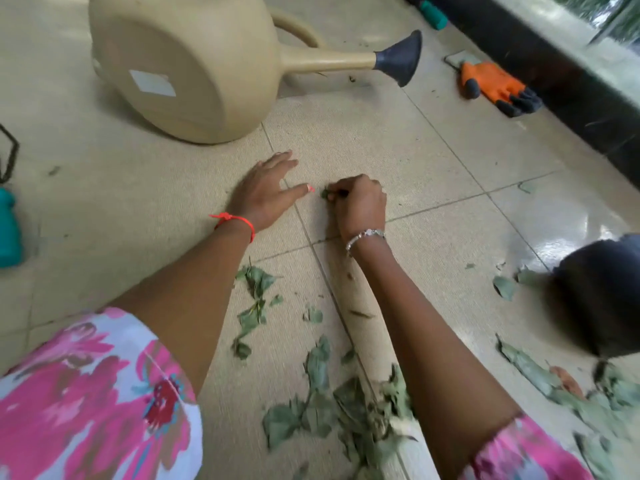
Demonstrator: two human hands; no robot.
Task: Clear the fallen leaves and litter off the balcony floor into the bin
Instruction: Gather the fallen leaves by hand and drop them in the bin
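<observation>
- balcony floor: pale tiles; litter sits mostly along the near and right edges, and the far half shows only specks.
- watering can: tipped on its side toward the far-left corner, base to camera, spout pointing right. Inside not visible.
- leaves: main heap at the near edge, more strewn along the right edge. Probably gathered there for one scoop.
- dark shape: at the right edge, blurred. Could be the bin or a bag; contents hidden.
- orange glove: lies unworn at the far-right edge.
- left hand: flat mid-floor, fingers straight and spread, holding nothing. Likely bracing the lean.
- right hand: just beside it, fingers curled, tips clamped on a leaf scrap.
- leaf scrap: on the tile between both hands; too small to scoop, hence the pinch.
</observation>
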